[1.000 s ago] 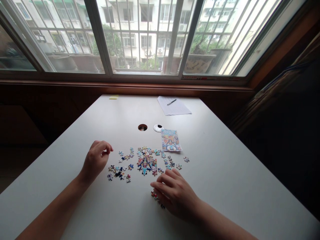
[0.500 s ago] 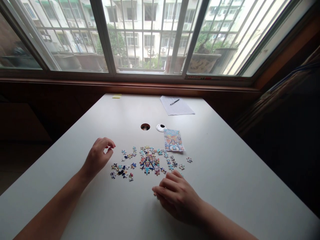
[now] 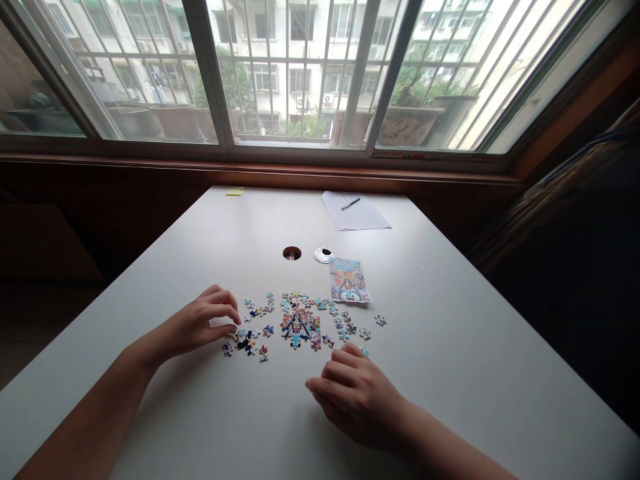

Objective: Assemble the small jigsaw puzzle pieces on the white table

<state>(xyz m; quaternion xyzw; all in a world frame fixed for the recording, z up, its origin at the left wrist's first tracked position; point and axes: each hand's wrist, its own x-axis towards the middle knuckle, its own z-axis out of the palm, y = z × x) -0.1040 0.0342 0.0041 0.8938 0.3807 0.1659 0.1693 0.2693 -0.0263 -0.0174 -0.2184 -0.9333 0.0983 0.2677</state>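
Observation:
My left hand (image 3: 206,320) reaches over the left edge of a loose cluster of jigsaw pieces (image 3: 246,341), thumb and fingers apart, with nothing visible between them. My right hand (image 3: 357,390) is closed near the front of the table, thumb and index finger pressed together on a puzzle piece mostly hidden by the fingers. Between the hands lies a partly joined puzzle section (image 3: 299,327) with a dark blue and orange picture. Linked border pieces run above it and down its right side. A printed reference picture (image 3: 349,280) lies just behind, at the right.
Several loose pieces, one a single puzzle piece (image 3: 381,320), lie on the white table (image 3: 450,373). Farther back are a round cable hole (image 3: 292,253), its cover (image 3: 324,255), paper sheets (image 3: 363,217) with a pen (image 3: 351,204), and a yellow note (image 3: 235,191). A barred window stands behind.
My left hand has moved down and right onto the edge of the loose pieces, its fingers stretching out. My right hand has hardly moved; the piece at its fingertips shows less now.

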